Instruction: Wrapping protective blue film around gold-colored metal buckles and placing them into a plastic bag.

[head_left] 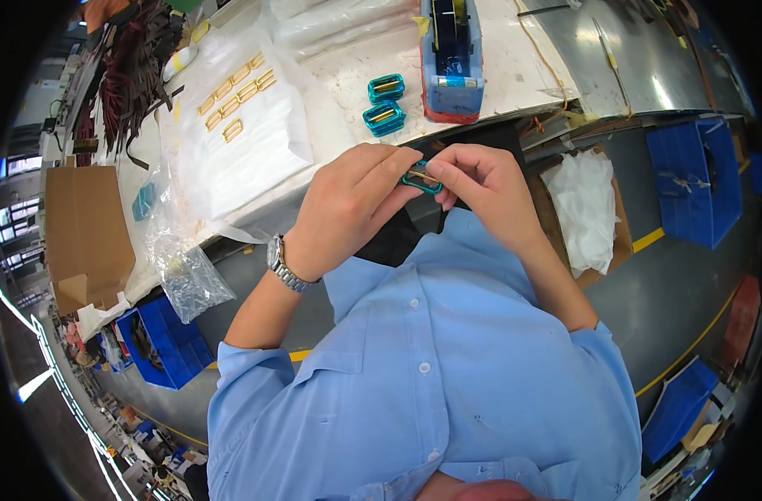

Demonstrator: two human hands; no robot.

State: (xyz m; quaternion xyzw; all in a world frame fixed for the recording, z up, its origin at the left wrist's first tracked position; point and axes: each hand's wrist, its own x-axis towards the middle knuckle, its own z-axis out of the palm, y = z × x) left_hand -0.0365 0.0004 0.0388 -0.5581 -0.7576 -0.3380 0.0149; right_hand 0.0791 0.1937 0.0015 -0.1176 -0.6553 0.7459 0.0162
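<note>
Fingers (403, 159) on glossy teal buckle (423, 183)

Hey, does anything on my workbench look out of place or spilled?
One thing: the clear plastic bag, left of your left hand, droops off the white table rather than lying flat. I see no spill; the teal buckle you're holding is partly hidden.

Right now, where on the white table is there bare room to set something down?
Bare tabletop shows between the white sheet and the teal buckles, and right of the blue tape dispenser, up to the thin cord. The sheet's front part, nearer than the gold buckles, looks free. The left is crowded with dark straps and a clear plastic bag.
</note>
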